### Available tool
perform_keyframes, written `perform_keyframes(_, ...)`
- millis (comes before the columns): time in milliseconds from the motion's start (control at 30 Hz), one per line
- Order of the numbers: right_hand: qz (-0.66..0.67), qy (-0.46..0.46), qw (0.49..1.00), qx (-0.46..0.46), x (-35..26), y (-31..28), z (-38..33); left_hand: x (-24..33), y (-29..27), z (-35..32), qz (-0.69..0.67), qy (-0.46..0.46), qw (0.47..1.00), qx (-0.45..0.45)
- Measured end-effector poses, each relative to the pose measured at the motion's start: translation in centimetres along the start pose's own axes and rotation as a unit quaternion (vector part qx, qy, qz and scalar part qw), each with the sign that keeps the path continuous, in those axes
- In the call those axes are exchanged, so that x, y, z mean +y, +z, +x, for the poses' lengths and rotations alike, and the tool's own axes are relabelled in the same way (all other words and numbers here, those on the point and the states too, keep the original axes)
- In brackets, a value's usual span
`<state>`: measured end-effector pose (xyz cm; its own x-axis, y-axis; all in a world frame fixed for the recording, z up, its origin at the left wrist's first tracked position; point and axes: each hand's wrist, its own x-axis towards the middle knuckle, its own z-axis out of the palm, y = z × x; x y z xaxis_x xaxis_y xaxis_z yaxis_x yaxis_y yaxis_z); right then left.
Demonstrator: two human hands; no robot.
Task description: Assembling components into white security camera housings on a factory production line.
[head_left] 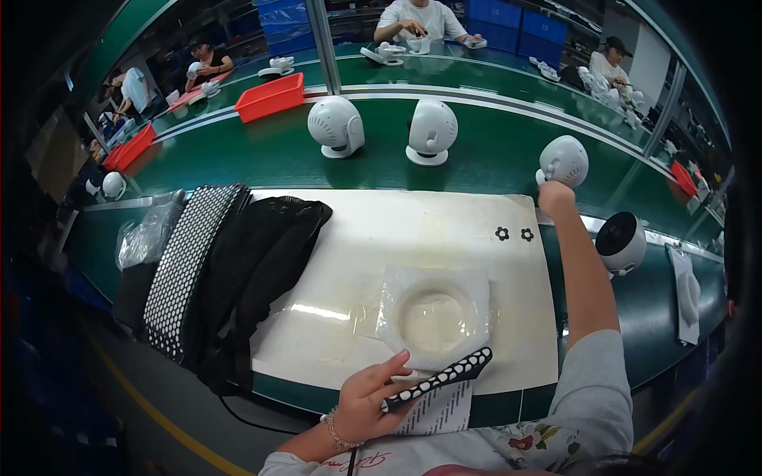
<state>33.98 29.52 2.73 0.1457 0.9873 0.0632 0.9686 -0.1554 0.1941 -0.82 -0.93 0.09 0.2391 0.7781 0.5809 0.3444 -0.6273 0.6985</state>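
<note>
In my left hand (371, 401), near the front edge of the table, is a narrow black strip with white dots (444, 377), held slanting up to the right. A printed paper sheet (444, 408) shows beneath it. My right arm stretches far forward. At its end my right hand (556, 196) is closed at the lower part of a white round-headed device (565, 161) with small slots; the fingertips are partly hidden. Between my arms a white padded ring-shaped holder (389, 305) lies taped to a pale board (317, 238).
Two similar white devices (336, 127) stand at the back, and a black-fronted one (621, 243) sits right of my forearm. Black cloth (262, 254) and a dotted black piece (194, 270) lie at left. Red bins (270, 97) and several people are beyond.
</note>
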Motion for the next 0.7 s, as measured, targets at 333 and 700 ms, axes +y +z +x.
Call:
perform_keyframes(333,0.257,-0.233,0.937,0.044,-17.0,-0.8,1.8,0.1,-0.7,0.9,0.009,-0.028,0.998,-0.051)
perform_keyframes(700,0.257,-0.211,0.908,0.254,-11.6,-2.4,0.7,1.0,-0.5,0.4,-0.015,-0.089,0.995,-0.035)
